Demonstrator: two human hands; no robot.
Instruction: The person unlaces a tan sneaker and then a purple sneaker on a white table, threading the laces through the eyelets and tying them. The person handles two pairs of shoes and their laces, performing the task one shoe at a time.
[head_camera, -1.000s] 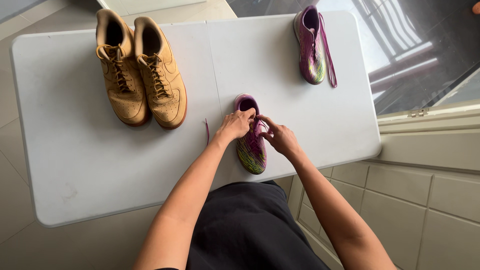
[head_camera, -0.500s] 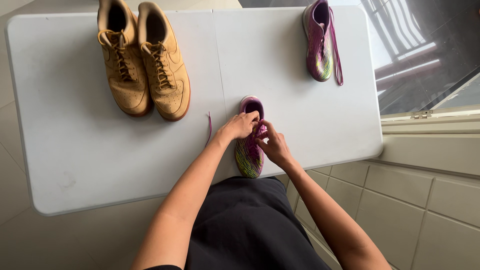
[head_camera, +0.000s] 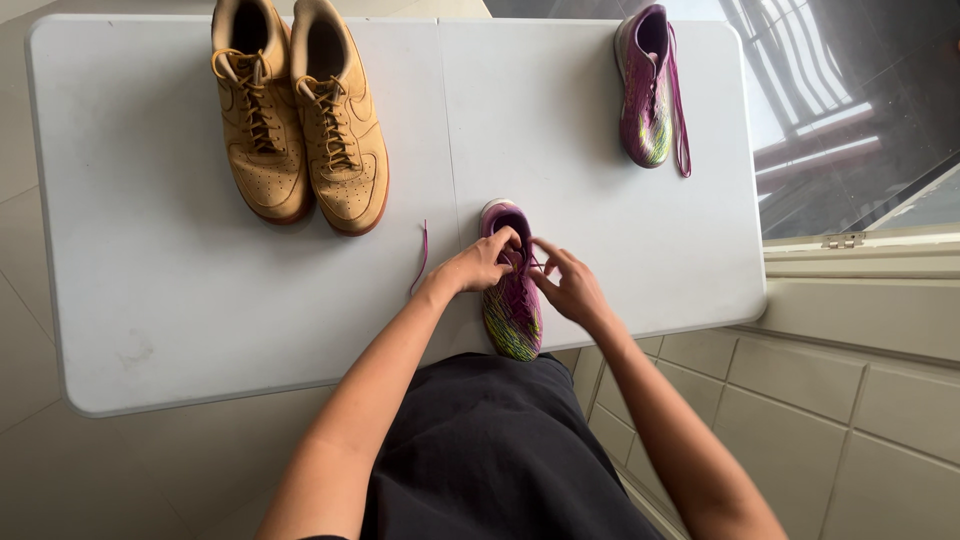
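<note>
A purple and green shoe (head_camera: 513, 320) lies on the white table (head_camera: 170, 280) at its near edge, toe toward me. My left hand (head_camera: 478, 265) pinches its purple lace at the tongue. My right hand (head_camera: 568, 285) holds the lace from the other side, fingers over the eyelets. A loose end of the lace (head_camera: 421, 258) trails on the table to the left of the shoe. The matching purple shoe (head_camera: 646, 88) lies at the far right with its lace hanging loose.
A pair of tan lace-up shoes (head_camera: 298, 110) stands side by side at the far left of the table. A tiled ledge and a window frame (head_camera: 850, 255) run along the right. Tiled floor surrounds the table.
Both hands stay on the near shoe's lace, their fingers shifted slightly at the tongue. The shoes have not moved.
</note>
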